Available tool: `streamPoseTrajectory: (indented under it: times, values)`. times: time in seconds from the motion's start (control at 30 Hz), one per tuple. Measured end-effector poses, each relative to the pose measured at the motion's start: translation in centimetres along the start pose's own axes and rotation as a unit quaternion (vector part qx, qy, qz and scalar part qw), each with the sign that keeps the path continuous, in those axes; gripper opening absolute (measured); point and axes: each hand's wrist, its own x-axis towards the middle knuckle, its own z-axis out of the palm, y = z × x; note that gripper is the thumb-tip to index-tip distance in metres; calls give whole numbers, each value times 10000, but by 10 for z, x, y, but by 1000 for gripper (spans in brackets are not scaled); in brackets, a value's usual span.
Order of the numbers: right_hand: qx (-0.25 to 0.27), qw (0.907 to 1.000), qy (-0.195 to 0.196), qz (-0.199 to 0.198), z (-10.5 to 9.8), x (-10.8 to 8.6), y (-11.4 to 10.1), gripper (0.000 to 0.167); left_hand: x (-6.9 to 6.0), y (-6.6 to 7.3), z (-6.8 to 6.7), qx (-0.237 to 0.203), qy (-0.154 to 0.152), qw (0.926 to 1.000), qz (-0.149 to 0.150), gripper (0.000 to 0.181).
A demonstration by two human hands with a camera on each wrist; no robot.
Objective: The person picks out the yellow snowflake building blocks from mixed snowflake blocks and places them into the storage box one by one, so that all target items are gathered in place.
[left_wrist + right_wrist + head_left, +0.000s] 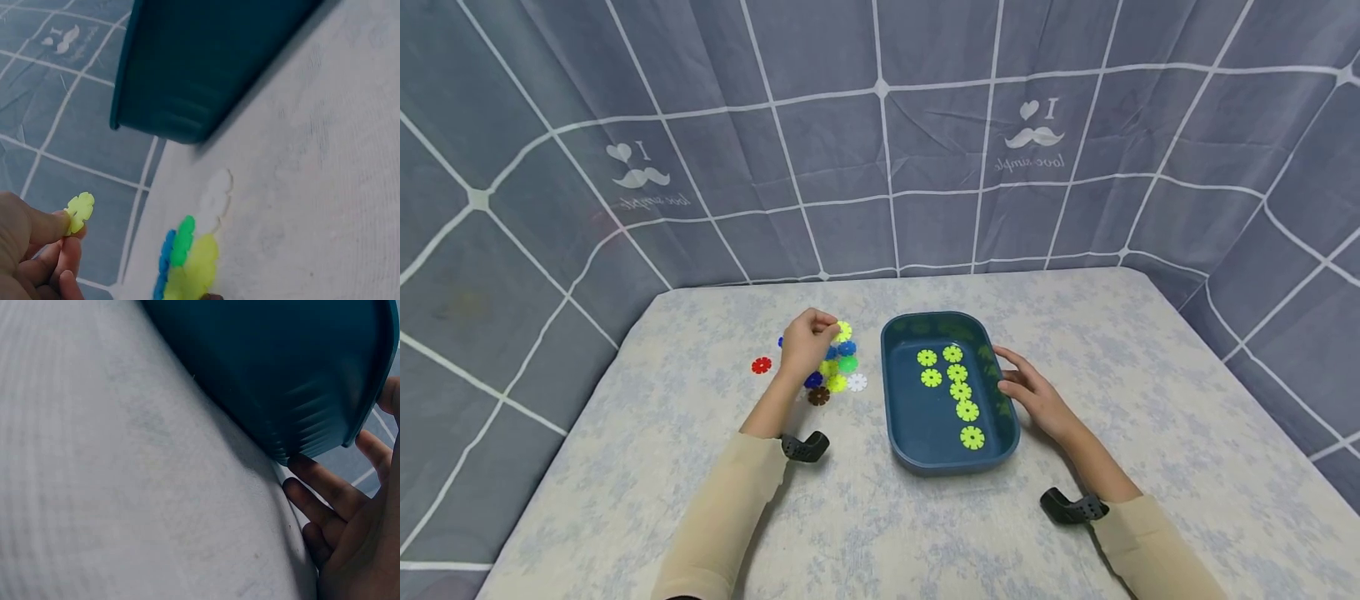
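Observation:
My left hand (807, 343) pinches a yellow-green notched plastic disc (79, 212) between thumb and fingers, held above a loose pile. In that pile lie a green disc (847, 364), a white disc (857, 382), a brown disc (819, 396) and several blue and yellow ones, partly hidden by the hand. A dark blue-green bin (917, 446) stands right of the pile, with several yellow-green discs (967, 410) flat on its floor. My right hand (1036, 397) rests against the bin's right side, its fairly straight fingers touching the outer wall and rim.
A red disc (762, 365) lies apart, left of the pile. The table (880, 542) has a pale patterned cloth. A grey-blue curtain (820, 158) with white lines hangs behind and along both sides. Black straps (805, 447) circle both wrists.

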Motion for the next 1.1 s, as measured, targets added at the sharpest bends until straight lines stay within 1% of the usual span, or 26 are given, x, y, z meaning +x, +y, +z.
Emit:
streamPoseTrajectory:
  times: [0.2,0.37,0.53,0.73,0.93,1.1]
  values:
    - [-9,10000,-13,49,0,0,0,57,-8,21,0,-105,-191,9995,215,14]
    - [1,10000,15,62,1,0,-1,57,-15,41,3,-226,-360,9983,407,13]
    - [10,10000,36,56,0,-1,-1,57,-21,54,7,-280,-567,9965,547,12]
    - [-41,9999,35,101,0,-1,-2,57,-28,63,15,-197,-847,9945,586,11]
    - [-7,10000,24,78,-1,0,-2,57,-33,66,27,-71,-1161,9905,733,9]
    - [-5,9999,5,114,-1,0,-1,57,-37,68,37,39,-1333,9876,834,9]
